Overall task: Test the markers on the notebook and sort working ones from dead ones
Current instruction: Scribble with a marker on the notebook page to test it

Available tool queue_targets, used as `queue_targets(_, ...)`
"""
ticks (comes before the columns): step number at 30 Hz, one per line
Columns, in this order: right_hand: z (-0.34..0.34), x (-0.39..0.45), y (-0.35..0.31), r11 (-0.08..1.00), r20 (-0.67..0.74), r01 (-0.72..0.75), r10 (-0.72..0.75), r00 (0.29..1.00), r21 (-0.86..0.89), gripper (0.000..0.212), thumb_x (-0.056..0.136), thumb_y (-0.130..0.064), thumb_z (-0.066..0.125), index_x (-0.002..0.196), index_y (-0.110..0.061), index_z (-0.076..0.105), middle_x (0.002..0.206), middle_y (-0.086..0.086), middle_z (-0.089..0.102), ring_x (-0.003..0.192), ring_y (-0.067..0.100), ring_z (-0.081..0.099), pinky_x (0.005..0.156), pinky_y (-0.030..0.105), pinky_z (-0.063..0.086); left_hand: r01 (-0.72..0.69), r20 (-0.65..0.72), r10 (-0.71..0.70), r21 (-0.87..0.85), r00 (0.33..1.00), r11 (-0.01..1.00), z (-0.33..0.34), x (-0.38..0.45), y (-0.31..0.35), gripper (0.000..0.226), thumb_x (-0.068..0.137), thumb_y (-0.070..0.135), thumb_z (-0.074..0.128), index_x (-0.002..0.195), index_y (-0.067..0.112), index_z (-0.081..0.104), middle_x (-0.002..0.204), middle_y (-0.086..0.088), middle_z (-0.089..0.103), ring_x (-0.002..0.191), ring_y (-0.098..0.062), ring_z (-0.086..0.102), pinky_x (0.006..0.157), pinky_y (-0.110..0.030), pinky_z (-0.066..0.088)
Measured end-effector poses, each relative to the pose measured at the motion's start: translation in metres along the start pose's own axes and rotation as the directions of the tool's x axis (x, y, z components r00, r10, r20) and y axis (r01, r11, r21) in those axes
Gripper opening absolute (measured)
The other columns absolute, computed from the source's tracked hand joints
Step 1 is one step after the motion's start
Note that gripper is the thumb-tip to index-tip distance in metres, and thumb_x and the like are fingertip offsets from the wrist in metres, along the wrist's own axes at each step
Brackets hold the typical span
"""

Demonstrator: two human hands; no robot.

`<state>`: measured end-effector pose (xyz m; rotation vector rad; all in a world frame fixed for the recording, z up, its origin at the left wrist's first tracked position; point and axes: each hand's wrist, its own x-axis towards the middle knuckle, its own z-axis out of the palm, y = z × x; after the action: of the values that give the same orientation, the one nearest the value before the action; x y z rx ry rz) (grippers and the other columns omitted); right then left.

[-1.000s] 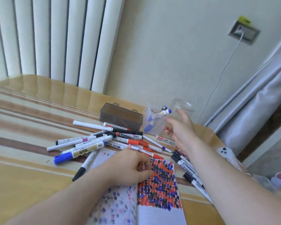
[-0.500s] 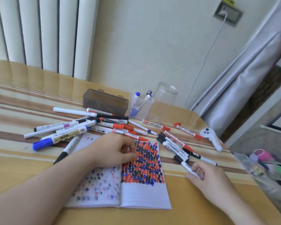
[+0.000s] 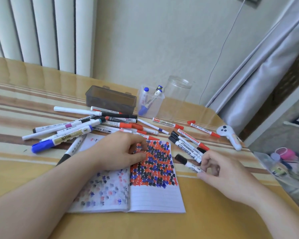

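Two hands are low in the view, and the nearer business is on your right. Your right hand (image 3: 221, 171) pinches a black-capped marker (image 3: 188, 163) by its tail end between thumb and fingertips, just off the right edge of the notebook (image 3: 155, 195). The marker's long axis runs up and to the left from your fingers, so the cap points toward the scribbled page and toward your other hand. Your left hand (image 3: 121, 150) rests on the open notebook with fingers curled, pressing the page flat and holding nothing; it sits closer to the cap than anything else, so uncapping looks like its job. The lined lower part of the right page is still blank, a fair spot for the test stroke.

Just beyond your right fingers lies a row of black and red markers (image 3: 188, 144). Farther back, a loose pile of markers (image 3: 86, 126) spreads on the table (image 3: 24, 169). Behind those stand a dark box (image 3: 110, 99), a clear cup (image 3: 150, 104) holding blue-capped markers, and a glass jar (image 3: 178, 95).
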<state>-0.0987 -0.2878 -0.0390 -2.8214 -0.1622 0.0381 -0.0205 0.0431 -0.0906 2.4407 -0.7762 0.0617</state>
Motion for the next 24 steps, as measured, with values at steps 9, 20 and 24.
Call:
queue_targets(9,0.048,0.063,-0.062,0.833,-0.254,0.299,-0.198,0.947,0.466,0.019,0.084,-0.023,0.083,0.092,-0.040,0.079,0.090,-0.017,0.076,0.086,0.007,0.070,0.078,0.024,0.054,-0.103,-0.115,0.097,-0.047,0.989,0.994,0.007,-0.001,0.005,0.042,0.101,0.061,0.044,0.133,0.037,0.058,0.119,0.015,0.060,0.107,-0.001,0.054,0.089,-0.024,0.046)
queue_targets(20,0.081,0.071,-0.074,0.354,-0.133,0.210,-0.229,0.964,0.911,0.035,0.081,-0.047,0.082,0.083,-0.019,0.060,0.067,0.027,0.055,0.056,0.024,0.045,0.051,0.031,0.038,-0.263,-0.142,0.269,0.060,0.953,0.963,0.020,0.002,0.022,0.016,0.109,0.031,0.045,0.107,0.019,0.055,0.087,0.013,0.052,0.076,-0.011,0.051,0.067,-0.030,0.043)
queue_targets(24,0.076,0.066,-0.076,0.337,-0.133,0.210,-0.238,0.962,0.918,0.025,0.087,-0.031,0.076,0.077,-0.020,0.057,0.071,0.013,0.070,0.059,0.018,0.057,0.051,0.024,0.044,-0.232,-0.074,0.227,-0.076,0.971,0.970,0.015,0.002,0.025,0.019,0.108,0.035,0.049,0.102,0.022,0.060,0.083,0.014,0.061,0.073,-0.008,0.057,0.064,-0.024,0.044)
